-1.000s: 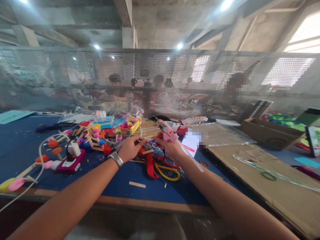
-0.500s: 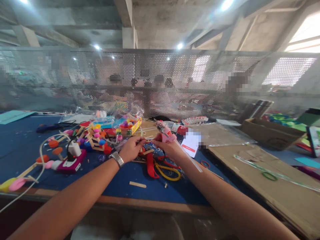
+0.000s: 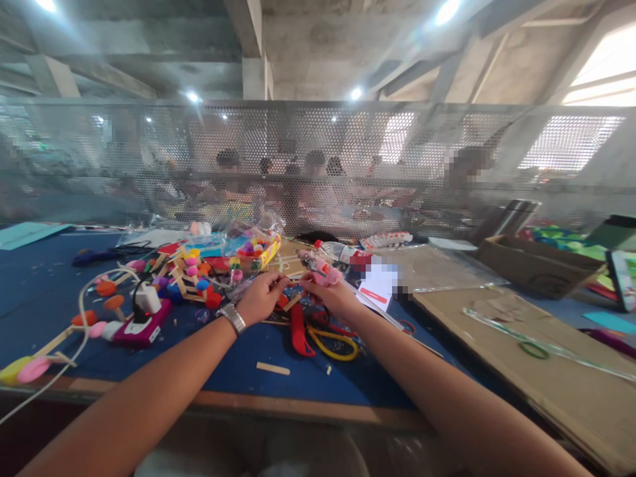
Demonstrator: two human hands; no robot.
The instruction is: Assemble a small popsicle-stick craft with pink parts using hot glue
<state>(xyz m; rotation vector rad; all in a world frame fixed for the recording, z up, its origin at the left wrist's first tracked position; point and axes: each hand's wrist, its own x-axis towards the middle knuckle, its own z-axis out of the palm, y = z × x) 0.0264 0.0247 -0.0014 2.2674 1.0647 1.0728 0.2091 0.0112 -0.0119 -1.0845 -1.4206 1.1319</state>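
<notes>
My left hand [image 3: 259, 299], a metal watch on its wrist, pinches one end of a small wooden craft stick [image 3: 294, 281]. My right hand [image 3: 338, 299] is closed around a pink hot glue gun [image 3: 322, 268], and its fingertips meet the stick's other end. A clear glue stick [image 3: 380, 309] runs out from the gun's back over my forearm. Just below the hands lie red-handled and yellow-handled tools, the red handle [image 3: 298, 330] and the yellow loop [image 3: 334, 346]. One loose craft stick [image 3: 273, 368] rests near the table edge.
Wooden stick models with coloured pompoms [image 3: 191, 271] crowd the left, beside a purple power socket [image 3: 142, 326] with a white cable. A plastic bottle [image 3: 340, 252] and lit phone [image 3: 376, 288] lie beyond my right hand. Cardboard [image 3: 497, 344] covers the right; a perforated screen [image 3: 298, 165] stands behind.
The glue gun tilts and shifts slightly left and down with my right hand, uncovering more of the bottle behind it. My left hand stays nearly in place, still pinching.
</notes>
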